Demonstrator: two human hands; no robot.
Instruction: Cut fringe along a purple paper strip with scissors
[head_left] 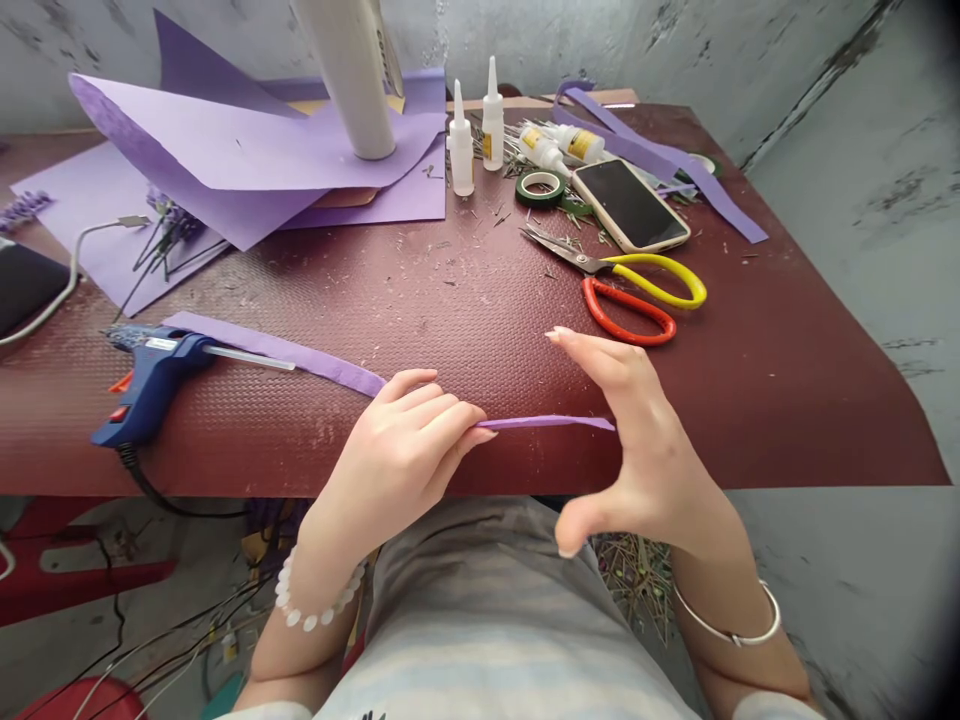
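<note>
Near the table's front edge, my left hand (409,450) is closed on a long purple paper strip (322,362). One end of the strip runs left behind the glue gun; the other sticks out to the right past my thumb and looks narrow, seen folded or edge-on. My right hand (641,450) is spread around that free end, thumb and fingers wide apart, with nothing gripped. Just beyond my right fingers lie scissors (592,262) with one yellow and one red handle, blades pointing left. A blue glue gun (161,385) rests on its side to the left, a clear glue stick in it.
Purple sheets (225,160) lie at the back left under a white cylinder (349,80). Small glue bottles (461,155), green tape (540,188), a phone (631,205) and more purple strips (705,180) sit at the back right. A cord hangs over the front edge.
</note>
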